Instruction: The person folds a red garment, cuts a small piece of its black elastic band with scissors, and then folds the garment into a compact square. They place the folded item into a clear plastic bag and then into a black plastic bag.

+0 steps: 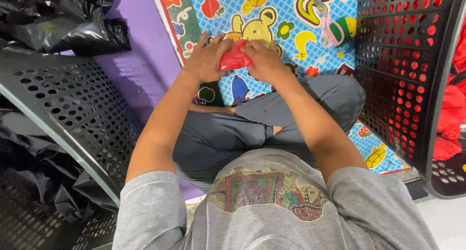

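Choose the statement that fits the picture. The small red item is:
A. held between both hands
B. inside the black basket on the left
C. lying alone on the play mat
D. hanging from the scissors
A: the left hand and right hand both grip the red item above the play mat.

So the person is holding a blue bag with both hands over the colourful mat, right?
Not quite. The bag is red, not blue, as the head view shows. The left hand and right hand do both hold it over the colourful mat.
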